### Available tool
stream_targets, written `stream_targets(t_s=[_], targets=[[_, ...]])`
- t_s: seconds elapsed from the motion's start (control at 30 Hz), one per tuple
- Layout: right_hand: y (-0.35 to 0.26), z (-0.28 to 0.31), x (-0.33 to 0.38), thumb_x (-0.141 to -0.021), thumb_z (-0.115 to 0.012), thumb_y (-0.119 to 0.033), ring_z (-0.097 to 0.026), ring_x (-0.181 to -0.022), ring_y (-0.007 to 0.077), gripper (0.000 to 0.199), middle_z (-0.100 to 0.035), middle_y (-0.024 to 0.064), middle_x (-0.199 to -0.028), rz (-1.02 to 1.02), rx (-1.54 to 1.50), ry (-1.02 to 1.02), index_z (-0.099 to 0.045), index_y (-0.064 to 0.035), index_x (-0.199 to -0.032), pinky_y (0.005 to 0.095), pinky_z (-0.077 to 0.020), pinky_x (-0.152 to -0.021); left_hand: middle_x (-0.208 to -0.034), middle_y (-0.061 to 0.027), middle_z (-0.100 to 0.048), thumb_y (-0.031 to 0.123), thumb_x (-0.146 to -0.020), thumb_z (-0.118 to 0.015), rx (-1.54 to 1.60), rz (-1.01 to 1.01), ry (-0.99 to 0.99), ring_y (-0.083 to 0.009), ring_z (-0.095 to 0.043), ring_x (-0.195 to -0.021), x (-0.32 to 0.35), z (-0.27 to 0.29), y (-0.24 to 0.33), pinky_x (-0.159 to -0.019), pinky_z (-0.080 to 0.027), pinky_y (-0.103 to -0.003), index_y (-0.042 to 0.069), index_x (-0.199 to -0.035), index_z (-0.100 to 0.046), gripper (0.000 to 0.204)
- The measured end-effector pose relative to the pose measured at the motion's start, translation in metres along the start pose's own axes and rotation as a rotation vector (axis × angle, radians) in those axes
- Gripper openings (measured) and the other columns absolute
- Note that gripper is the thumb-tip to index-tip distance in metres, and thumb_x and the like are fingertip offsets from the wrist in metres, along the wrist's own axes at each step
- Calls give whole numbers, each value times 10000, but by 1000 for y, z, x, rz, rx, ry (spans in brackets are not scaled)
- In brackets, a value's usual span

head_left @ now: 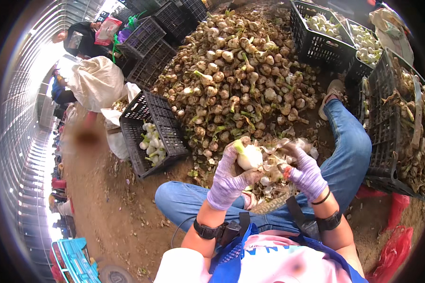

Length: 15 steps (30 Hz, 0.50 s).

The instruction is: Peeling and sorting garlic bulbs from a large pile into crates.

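Note:
My left hand (229,177), in a dirty lilac knit glove, is closed on a garlic bulb (250,158). The bulb is white and clean, with a short green stem stub pointing up and left. Close to its right is my right hand (306,170), gloved the same way, thumb and fingers curled in among dry papery garlic skins (272,165). A small red-orange bit shows at the right thumb; what those fingers grip is hidden. Ahead of both hands rises a big heap of dirty, untrimmed garlic bulbs (231,70).
A tipped black crate (163,125) with white bulbs lies left of the heap. Crates of clean garlic (323,45) stand far right; a nearer crate (382,118) holds dry husks. Red mesh bags (394,252) lie lower right. A person (80,40) bends beside stacked crates and a pale sack (97,82).

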State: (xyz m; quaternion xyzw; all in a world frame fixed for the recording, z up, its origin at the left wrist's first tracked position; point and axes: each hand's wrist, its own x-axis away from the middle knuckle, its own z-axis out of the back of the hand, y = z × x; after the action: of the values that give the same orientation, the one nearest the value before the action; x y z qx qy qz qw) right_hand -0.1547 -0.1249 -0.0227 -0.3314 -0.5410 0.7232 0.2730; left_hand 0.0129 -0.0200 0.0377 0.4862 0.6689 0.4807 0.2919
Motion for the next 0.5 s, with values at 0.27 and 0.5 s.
stream_targets(t_s=[0.27, 0.5], targets=[[-49, -21, -5, -723, -655, -15, -619, -797, 148, 339, -639, 108, -889, -153, -269, 21, -583, -3, -1053, 260, -486, -702, -1247, -89, -411, 77, -668, -768, -736, -368, -111, -181, -471, -1088, 1, 1, -5, -893, -444, -306, 82, -1236, -450, 652], [-43, -23, -7, -777, -596, -36, -564, -674, 115, 139, -600, 63, -747, -21, -180, 119, -576, 2, -909, 270, -460, -619, -1276, -137, -441, -68, -676, -621, -5, -61, -95, -197, -506, -1067, 11, -10, -6, -885, -445, -318, 38, -1203, -450, 564]])
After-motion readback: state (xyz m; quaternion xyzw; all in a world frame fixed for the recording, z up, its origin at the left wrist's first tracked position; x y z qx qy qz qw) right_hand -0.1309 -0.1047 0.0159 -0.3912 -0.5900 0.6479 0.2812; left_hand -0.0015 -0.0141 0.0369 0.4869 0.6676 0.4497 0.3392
